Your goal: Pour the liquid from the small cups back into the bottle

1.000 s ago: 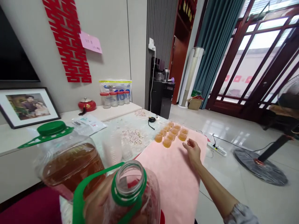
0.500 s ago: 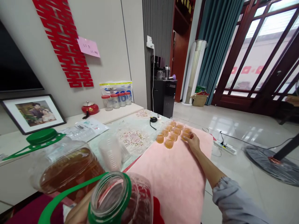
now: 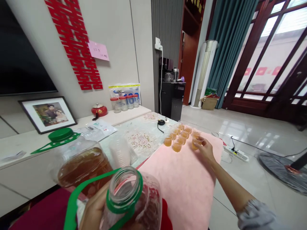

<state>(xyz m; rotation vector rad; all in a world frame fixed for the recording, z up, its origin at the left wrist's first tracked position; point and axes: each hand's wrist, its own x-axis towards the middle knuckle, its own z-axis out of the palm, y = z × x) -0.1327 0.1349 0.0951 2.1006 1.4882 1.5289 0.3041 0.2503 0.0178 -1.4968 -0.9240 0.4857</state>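
Observation:
My left hand (image 3: 92, 209) is closed round a clear plastic jug (image 3: 148, 198) in the foreground. The jug has a green collar and strap handle, its mouth is uncapped, and how much it holds is hard to see. Farther off, my right hand (image 3: 205, 149) grips a small clear cup (image 3: 195, 144) of amber liquid between thumb and fingers. Just behind that one stands another cup (image 3: 196, 134). To its left, several similar filled cups (image 3: 177, 146) are grouped on the pink cloth (image 3: 172, 182).
A second jug (image 3: 83, 169) of brown liquid, green-capped, stands at left. Beside it is a stack of clear cups (image 3: 120, 151). A black tape measure (image 3: 161, 122) lies on the floral tablecloth (image 3: 141, 140). On the floor at right are a power strip (image 3: 237, 154) and a round stand base (image 3: 283, 172).
My right hand has shifted slightly nearer with a cup, which now shows in front of another. The camera view has turned a little left. My left hand still holds the jug.

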